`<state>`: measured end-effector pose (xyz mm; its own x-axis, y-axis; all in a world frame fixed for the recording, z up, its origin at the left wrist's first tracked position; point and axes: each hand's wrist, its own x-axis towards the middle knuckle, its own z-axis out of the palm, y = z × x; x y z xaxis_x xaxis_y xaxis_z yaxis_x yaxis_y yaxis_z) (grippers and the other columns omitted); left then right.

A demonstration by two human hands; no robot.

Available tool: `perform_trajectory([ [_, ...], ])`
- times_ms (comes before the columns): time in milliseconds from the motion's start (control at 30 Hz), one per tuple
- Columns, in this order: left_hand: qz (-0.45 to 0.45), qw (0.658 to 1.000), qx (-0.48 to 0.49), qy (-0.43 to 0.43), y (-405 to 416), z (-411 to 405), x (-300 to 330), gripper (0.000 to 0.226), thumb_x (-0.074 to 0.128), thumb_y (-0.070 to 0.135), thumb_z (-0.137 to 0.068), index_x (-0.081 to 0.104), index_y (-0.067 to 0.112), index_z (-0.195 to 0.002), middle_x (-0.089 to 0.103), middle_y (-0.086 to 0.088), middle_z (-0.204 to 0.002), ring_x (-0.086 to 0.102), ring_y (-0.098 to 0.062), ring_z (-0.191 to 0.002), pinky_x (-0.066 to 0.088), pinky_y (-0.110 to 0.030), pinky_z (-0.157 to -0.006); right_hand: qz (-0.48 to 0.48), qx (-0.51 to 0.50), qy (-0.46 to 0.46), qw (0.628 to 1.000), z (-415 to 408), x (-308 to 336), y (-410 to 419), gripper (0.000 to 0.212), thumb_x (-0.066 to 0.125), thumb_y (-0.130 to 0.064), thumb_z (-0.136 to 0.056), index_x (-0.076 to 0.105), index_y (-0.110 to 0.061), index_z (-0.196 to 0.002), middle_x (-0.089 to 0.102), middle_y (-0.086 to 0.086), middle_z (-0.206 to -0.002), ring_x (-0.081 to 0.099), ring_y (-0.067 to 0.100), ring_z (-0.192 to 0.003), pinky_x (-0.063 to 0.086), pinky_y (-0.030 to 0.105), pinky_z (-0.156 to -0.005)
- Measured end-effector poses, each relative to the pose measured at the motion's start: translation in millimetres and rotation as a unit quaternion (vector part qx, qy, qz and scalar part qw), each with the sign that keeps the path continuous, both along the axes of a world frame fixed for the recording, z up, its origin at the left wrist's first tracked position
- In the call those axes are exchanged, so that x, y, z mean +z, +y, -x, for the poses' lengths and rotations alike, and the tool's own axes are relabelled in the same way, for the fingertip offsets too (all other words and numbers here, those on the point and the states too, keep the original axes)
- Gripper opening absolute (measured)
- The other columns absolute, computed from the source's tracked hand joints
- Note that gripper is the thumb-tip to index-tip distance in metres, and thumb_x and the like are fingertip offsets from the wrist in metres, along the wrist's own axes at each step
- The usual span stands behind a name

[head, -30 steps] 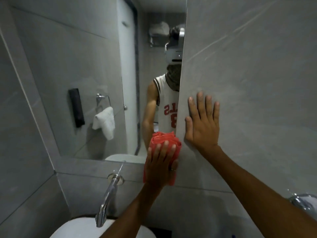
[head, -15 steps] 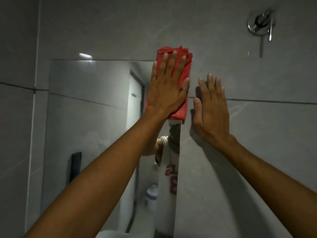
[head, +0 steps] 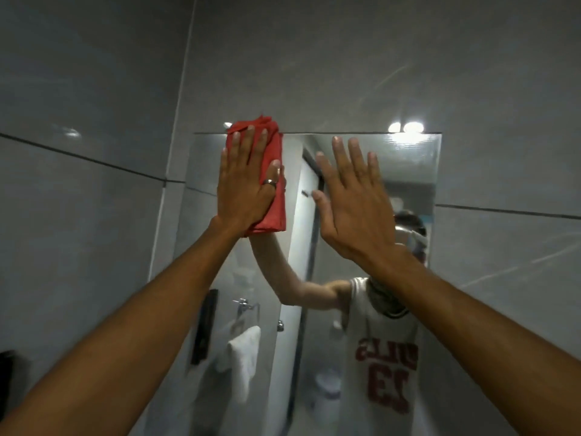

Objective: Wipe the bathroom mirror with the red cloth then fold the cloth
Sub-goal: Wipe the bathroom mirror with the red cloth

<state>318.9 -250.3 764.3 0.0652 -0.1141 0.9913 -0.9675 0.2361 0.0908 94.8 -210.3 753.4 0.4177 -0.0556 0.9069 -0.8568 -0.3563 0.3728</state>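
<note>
At the mirror's (head: pixel 371 309) top edge, the left hand (head: pixel 248 187), fingers flat, pressed the red cloth (head: pixel 273 187) to the glass; the right hand (head: pixel 355 206), spread, held nothing. Wiping was underway; a downward stroke seemed next.

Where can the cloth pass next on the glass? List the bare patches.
Bare: the mirror strip right of the right hand, to its right edge, and the lower glass between the forearms. Crowded: the top left, where the left hand presses the red cloth.
</note>
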Motion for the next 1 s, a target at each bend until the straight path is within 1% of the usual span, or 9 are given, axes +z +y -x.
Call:
perform_trajectory([
  [167,-0.016,0.997,-0.025,0.065,-2.7,-66.0,4.7,0.073,0.017,0.057,-0.106,0.01,0.019,-0.168,0.008,-0.007,-0.178,0.003,-0.029,-0.164,0.002,-0.057,-0.133,-0.006,0.002,0.03,1.0,-65.4,5.3,-11.8,0.07,0.014,-0.057,-0.103,0.02,-0.02,-0.162,0.007,0.011,-0.172,0.001,0.029,-0.159,0.007,0.054,-0.129],
  [300,-0.017,0.996,-0.037,0.078,-2.7,-78.1,-1.4,0.067,0.025,0.048,-0.109,0.011,0.019,-0.168,0.007,-0.007,-0.178,0.0,-0.029,-0.164,0.0,-0.056,-0.133,-0.017,0.034,0.036,0.999,-86.4,-4.3,-4.9,0.069,0.013,-0.054,-0.103,0.019,-0.019,-0.162,0.006,0.012,-0.172,0.0,0.028,-0.159,0.002,0.051,-0.129],
  [433,-0.031,0.996,-0.04,0.07,-2.6,-80.7,-42.6,0.068,0.024,0.048,-0.109,0.013,0.017,-0.169,0.006,-0.009,-0.178,-0.001,-0.03,-0.164,0.0,-0.056,-0.133,-0.043,0.043,0.032,0.998,-83.4,-33.7,0.3,0.066,0.016,-0.053,-0.105,0.015,-0.022,-0.163,0.001,0.011,-0.172,-0.003,0.028,-0.159,0.008,0.055,-0.128],
  [600,-0.059,0.995,-0.048,0.063,-2.0,-92.9,-152.5,0.069,0.028,0.045,-0.109,0.018,0.01,-0.167,0.01,-0.014,-0.177,0.003,-0.034,-0.164,0.003,-0.06,-0.132,-0.07,0.053,0.049,0.995,-70.7,-91.8,8.9,0.064,0.024,-0.05,-0.105,0.02,-0.02,-0.162,0.008,0.013,-0.172,0.002,0.031,-0.159,0.008,0.055,-0.128],
  [700,-0.09,0.991,-0.059,0.084,1.0,-93.4,-245.9,0.07,0.026,0.047,-0.109,0.017,0.008,-0.166,0.008,-0.016,-0.176,0.001,-0.036,-0.164,0.003,-0.062,-0.131,-0.094,0.061,0.065,0.992,-63.3,-137.0,12.6,0.064,0.027,-0.048,-0.104,0.024,-0.017,-0.161,0.012,0.016,-0.171,0.006,0.033,-0.159,0.007,0.054,-0.129],
  [767,-0.11,0.99,-0.051,0.068,3.1,-92.9,-313.7,0.069,0.022,0.051,-0.11,0.009,0.015,-0.168,0.001,-0.009,-0.177,-0.003,-0.033,-0.164,0.003,-0.063,-0.131,-0.102,0.069,0.079,0.989,-59.0,-168.5,15.7,0.063,0.03,-0.047,-0.105,0.026,-0.017,-0.16,0.015,0.016,-0.17,0.008,0.034,-0.158,0.004,0.051,-0.129],
  [833,-0.118,0.99,-0.051,0.065,6.4,-95.1,-375.5,0.065,0.02,0.055,-0.11,0.0,0.032,-0.168,-0.006,0.001,-0.177,-0.005,-0.029,-0.164,0.004,-0.062,-0.131,-0.109,0.084,0.089,0.986,-51.6,-197.3,20.4,0.062,0.029,-0.046,-0.105,0.028,-0.016,-0.16,0.016,0.016,-0.17,0.009,0.033,-0.158,0.001,0.049,-0.129],
  [933,-0.132,0.977,-0.058,0.156,7.0,-97.2,-427.8,0.063,0.019,0.06,-0.109,-0.003,0.043,-0.166,0.009,-0.012,-0.175,0.0,-0.032,-0.163,0.009,-0.065,-0.129,-0.115,0.097,0.096,0.984,-36.8,-225.3,29.5,0.061,0.03,-0.043,-0.104,0.033,-0.014,-0.158,0.02,0.016,-0.168,0.008,0.031,-0.157,-0.006,0.044,-0.129],
  [1000,-0.127,0.972,-0.034,0.195,6.7,-83.3,-441.8,0.062,0.015,0.06,-0.109,-0.005,0.042,-0.165,0.016,-0.019,-0.173,-0.007,-0.023,-0.163,0.008,-0.066,-0.128,-0.125,0.104,0.097,0.982,-21.0,-238.8,31.8,0.06,0.033,-0.04,-0.103,0.036,-0.013,-0.156,0.023,0.017,-0.167,0.009,0.031,-0.156,-0.005,0.044,-0.129],
])
